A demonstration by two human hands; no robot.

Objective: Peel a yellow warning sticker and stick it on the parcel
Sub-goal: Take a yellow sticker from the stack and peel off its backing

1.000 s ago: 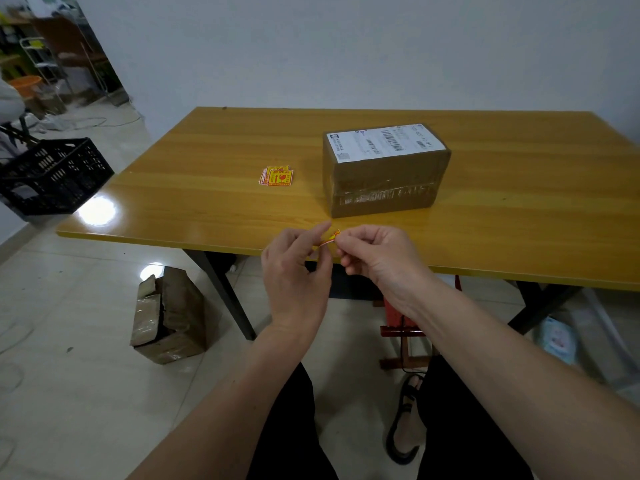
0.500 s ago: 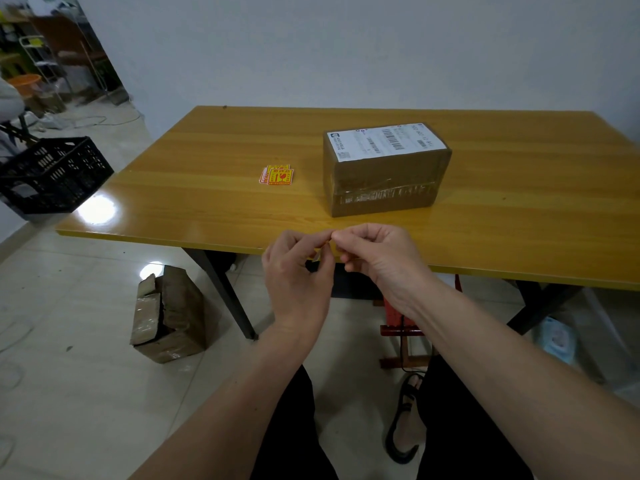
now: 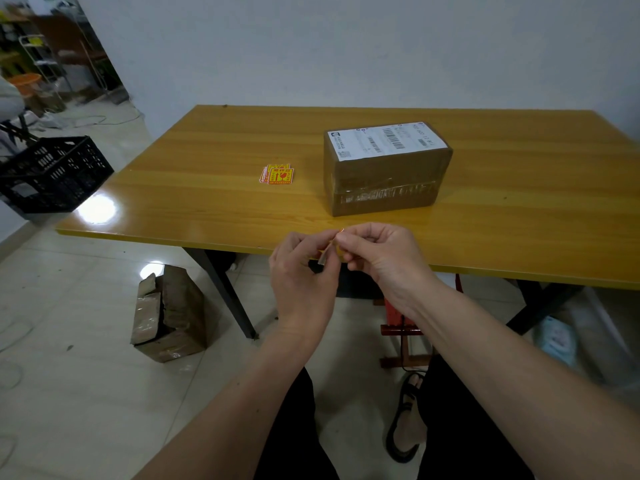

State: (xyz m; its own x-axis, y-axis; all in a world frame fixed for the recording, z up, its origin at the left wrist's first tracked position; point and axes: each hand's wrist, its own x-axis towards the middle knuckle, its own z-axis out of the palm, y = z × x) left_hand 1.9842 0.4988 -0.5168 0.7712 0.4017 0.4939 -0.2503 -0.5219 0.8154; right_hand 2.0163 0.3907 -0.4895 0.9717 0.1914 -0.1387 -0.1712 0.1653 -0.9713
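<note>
A brown cardboard parcel (image 3: 384,174) with a white shipping label on top stands on the yellow wooden table (image 3: 207,161). A small stack of yellow-and-red warning stickers (image 3: 277,174) lies to its left. Over the table's near edge, my left hand (image 3: 301,271) and my right hand (image 3: 377,258) pinch one sticker (image 3: 328,249) between their fingertips. It is seen edge-on, mostly hidden by the fingers. A pale flap, its backing paper as far as I can tell, hangs down by the left fingers.
A black plastic crate (image 3: 52,173) stands on the floor at the left. An open torn cardboard box (image 3: 169,313) lies under the table's left end. A red stool (image 3: 398,323) and my sandalled foot (image 3: 407,427) are below the table.
The hands have stayed at the table's near edge. A pale flap has come away from the pinched sticker and now hangs below the fingertips.
</note>
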